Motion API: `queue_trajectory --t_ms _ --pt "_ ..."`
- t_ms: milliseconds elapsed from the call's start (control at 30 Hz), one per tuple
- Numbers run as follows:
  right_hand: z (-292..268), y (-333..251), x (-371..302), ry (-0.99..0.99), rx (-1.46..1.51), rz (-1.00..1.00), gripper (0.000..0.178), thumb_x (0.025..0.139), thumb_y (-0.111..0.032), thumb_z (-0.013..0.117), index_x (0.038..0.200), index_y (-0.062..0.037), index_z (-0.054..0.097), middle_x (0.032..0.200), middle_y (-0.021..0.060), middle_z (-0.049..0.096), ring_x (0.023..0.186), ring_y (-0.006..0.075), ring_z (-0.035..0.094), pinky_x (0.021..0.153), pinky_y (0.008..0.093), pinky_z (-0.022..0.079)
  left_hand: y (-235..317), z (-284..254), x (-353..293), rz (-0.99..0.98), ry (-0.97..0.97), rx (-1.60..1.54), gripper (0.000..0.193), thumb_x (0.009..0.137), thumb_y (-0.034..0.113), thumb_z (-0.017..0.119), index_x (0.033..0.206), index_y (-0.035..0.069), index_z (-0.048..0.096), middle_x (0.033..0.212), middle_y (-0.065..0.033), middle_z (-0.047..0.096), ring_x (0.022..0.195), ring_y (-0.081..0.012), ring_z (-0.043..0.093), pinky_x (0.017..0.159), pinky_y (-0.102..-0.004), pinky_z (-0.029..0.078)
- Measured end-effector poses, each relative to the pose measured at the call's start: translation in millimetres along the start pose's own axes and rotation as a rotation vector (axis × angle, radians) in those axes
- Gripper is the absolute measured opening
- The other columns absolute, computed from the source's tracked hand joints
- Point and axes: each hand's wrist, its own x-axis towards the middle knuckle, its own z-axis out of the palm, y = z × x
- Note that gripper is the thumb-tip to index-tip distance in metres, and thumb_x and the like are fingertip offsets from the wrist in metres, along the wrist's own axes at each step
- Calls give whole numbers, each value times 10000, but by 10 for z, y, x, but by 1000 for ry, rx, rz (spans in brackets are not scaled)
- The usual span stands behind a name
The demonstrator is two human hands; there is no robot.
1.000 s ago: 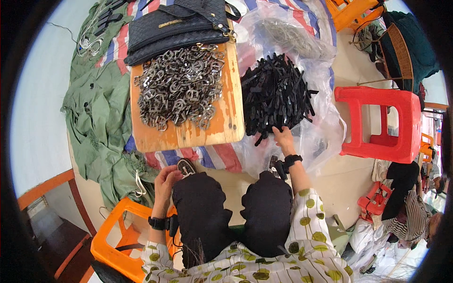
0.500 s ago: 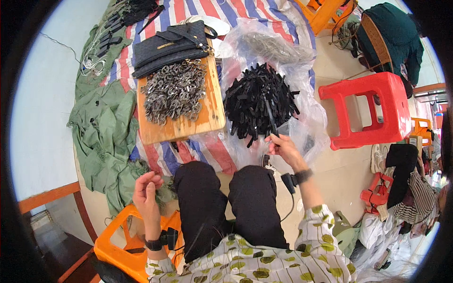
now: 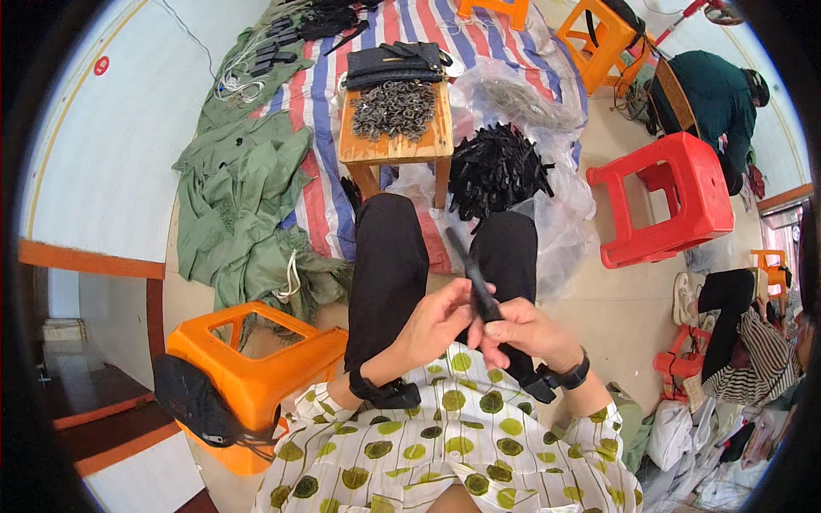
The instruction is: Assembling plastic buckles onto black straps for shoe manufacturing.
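A black strap slants up over my lap, and both hands are closed on its lower end. My left hand pinches it from the left side. My right hand grips the bottom end, the thumb lying against it. Beyond my knees, a heap of similar black straps rests on a clear plastic sheet. To its left stands a wooden stool bearing a pile of small metal buckles. A black handbag lies behind the buckles.
A striped tarp covers the floor ahead, with green cloth on its left. An orange stool stands at my left, a dark cap-like item on it. A red stool stands to the right. Other people sit at far right.
My right hand has drawn a black strap from the heap back to my lap. My left hand, earlier free, has come across to hold it too. The view has tilted.
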Motion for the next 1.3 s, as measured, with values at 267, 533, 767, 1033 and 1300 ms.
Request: queue_trajectory --t_ms 267,533,767,1033,1300 --pt "230 300 195 -15 -33 92 367 953 -295 444 991 38 595 639 42 585 564 105 551 540 232 450 -185 -125 -290 -89 87 -822 335 890 109 481 1213 27 446 1123 -136 565 1091 -265 528 934 -384 421" --pt "194 239 458 -37 -76 133 361 953 -283 441 1064 36 568 719 83 622 620 137 598 580 247 487 -54 -299 -300 62 117 -924 247 918 142 456 1138 32 481 1086 -140 578 1077 -290 540 923 -404 440" --pt "-23 -197 672 286 -81 -6 432 938 -351 454 1099 37 553 889 111 647 724 142 621 692 271 515 7 -607 -106 244 509 -920 217 955 241 408 988 52 511 772 -41 500 741 -193 509 764 -372 445" --pt "-1460 -599 1036 685 -79 102 414 908 -369 509 1051 16 568 852 92 647 646 138 608 628 266 513 -57 -702 -133 12 418 -729 257 929 133 393 1163 40 450 716 -20 487 529 -89 366 496 -226 307" --pt "-1620 -717 1980 661 -961 -280 202 845 -179 576 966 -23 617 800 89 643 661 167 608 613 291 488 -270 -728 -14 -134 366 -711 255 927 109 387 1151 23 474 758 -26 524 567 -91 434 529 -225 343"
